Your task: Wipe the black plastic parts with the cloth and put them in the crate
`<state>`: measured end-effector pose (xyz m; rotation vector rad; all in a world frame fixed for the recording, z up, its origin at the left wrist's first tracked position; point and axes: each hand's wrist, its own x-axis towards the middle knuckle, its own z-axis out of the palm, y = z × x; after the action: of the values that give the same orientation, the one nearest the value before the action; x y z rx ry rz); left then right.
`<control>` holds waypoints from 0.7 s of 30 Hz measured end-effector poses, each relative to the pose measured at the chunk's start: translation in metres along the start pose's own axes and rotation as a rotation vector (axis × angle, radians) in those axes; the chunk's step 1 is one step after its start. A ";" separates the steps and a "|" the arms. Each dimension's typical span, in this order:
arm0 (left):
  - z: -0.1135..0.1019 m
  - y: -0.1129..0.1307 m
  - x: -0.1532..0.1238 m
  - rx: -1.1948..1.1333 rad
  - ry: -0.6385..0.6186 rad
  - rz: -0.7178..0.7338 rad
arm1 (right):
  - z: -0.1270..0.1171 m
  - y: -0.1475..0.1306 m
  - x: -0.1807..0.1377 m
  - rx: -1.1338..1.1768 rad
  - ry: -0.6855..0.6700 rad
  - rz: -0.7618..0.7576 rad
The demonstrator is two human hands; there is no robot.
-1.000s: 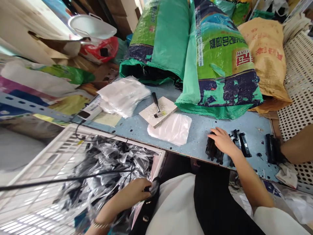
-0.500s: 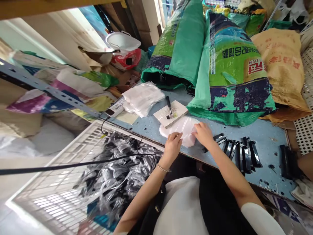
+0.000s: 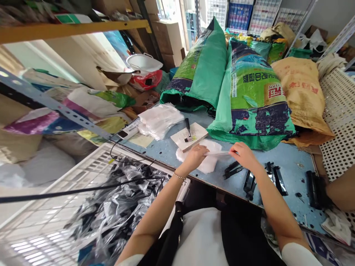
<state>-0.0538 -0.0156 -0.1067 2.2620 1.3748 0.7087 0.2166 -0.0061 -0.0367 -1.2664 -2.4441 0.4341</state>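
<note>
Between my left hand and my right hand, a thin clear plastic bag is pulled taut, pinched at both ends. Under it lies a pile of similar plastic bags near the table's front edge. Just beyond my left hand, a small hammer rests on a pale block. Several black plastic parts are spread on the table beneath and beside my right hand; my right forearm covers some of them.
A white crate of bagged black parts stands at lower left, with a black cable crossing above it. A larger stack of plastic bags and green sacks line the back. Another person's arm reaches in from the right.
Both hands have lifted from the pile of bags, now stretching one bag between them. My right hand has moved rightward. The view has tilted upward.
</note>
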 end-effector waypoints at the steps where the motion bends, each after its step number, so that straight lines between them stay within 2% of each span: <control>1: -0.001 0.001 0.003 -0.046 -0.032 -0.005 | -0.003 0.007 -0.006 0.026 -0.002 0.033; 4: 0.001 0.001 0.009 -0.120 -0.088 -0.058 | -0.005 0.027 -0.019 0.058 -0.036 0.130; 8: 0.005 -0.005 0.015 -0.211 -0.047 -0.102 | 0.002 0.045 -0.028 0.039 -0.096 0.272; 11: 0.007 -0.007 0.017 -0.246 -0.057 -0.086 | 0.011 0.042 -0.026 -0.007 -0.098 0.311; 13: 0.008 -0.005 0.018 -0.261 -0.082 -0.067 | 0.023 0.029 -0.017 0.025 -0.034 0.236; 16: 0.007 -0.003 0.018 -0.280 -0.082 -0.062 | 0.045 0.006 0.007 0.187 -0.019 0.081; 18: 0.005 -0.007 0.016 -0.283 -0.050 -0.100 | 0.060 -0.002 0.023 0.373 -0.054 0.129; 21: -0.001 -0.023 0.008 -0.303 -0.005 -0.214 | 0.075 0.003 0.040 0.637 -0.049 0.288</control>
<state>-0.0674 0.0023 -0.1175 1.8512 1.3774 0.7788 0.1644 0.0204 -0.0978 -1.3065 -1.9039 1.2146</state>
